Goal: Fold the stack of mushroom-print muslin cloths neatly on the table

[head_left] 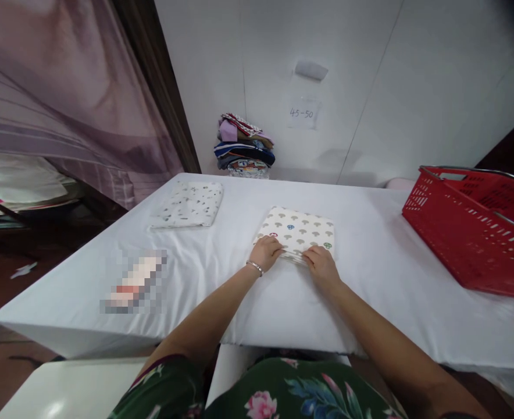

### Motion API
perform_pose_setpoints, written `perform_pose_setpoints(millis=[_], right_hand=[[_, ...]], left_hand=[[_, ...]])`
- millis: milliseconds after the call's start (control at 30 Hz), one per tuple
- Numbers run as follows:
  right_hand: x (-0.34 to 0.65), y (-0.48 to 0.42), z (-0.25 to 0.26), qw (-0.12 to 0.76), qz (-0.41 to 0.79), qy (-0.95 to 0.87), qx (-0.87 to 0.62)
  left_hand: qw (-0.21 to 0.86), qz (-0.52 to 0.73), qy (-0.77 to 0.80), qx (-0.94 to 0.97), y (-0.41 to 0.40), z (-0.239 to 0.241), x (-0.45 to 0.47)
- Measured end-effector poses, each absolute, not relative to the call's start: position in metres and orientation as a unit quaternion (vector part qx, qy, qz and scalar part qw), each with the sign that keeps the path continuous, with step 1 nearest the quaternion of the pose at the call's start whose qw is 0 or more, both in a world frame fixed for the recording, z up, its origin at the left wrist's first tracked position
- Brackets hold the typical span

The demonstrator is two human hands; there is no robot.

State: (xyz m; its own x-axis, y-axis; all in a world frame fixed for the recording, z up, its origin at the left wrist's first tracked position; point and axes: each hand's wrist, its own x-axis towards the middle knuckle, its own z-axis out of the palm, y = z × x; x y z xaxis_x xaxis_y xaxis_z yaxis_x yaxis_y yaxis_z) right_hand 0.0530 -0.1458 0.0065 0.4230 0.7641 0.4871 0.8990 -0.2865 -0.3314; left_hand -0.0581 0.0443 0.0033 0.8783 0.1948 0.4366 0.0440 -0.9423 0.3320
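A folded cream cloth (300,227) with a mushroom print lies flat on the white-covered table (222,273) before me. My left hand (266,254), with a bracelet on the wrist, pinches the near edge of this cloth at its left. At the right part of the same edge, my right hand (322,266) grips the fabric between thumb and fingers. Between the two hands the folded layers show along the edge. Farther left on the table rests a second folded cloth (189,203), white with small dark and green marks, apart from both hands.
A red plastic basket (466,233) stands at the table's right. A blurred-out item (135,282) lies at the left front. Behind the table rises a stack of folded fabrics (243,145) against the wall. A pinkish curtain (78,99) hangs at left; a white stool (74,387) sits below.
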Motion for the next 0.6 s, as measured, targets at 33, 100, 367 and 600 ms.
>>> perform_pose_setpoints(millis=[33,100,367,600], right_hand=[[0.053,-0.147,0.005,0.292,-0.124,-0.527,-0.788],[0.052,-0.149,0.001,0.295,-0.139,-0.537,-0.778],[0.052,-0.155,-0.012,0.274,-0.158,-0.572,-0.757],[0.044,-0.156,-0.009,0.264,-0.147,-0.562,-0.77]], left_hand=[[0.16,0.246,0.061,0.954,0.044,0.002,-0.059],[0.159,0.253,0.056,0.953,0.043,0.0,-0.063],[0.205,0.229,0.084,0.948,0.052,0.002,-0.065],[0.148,0.181,0.186,0.954,0.057,0.023,-0.027]])
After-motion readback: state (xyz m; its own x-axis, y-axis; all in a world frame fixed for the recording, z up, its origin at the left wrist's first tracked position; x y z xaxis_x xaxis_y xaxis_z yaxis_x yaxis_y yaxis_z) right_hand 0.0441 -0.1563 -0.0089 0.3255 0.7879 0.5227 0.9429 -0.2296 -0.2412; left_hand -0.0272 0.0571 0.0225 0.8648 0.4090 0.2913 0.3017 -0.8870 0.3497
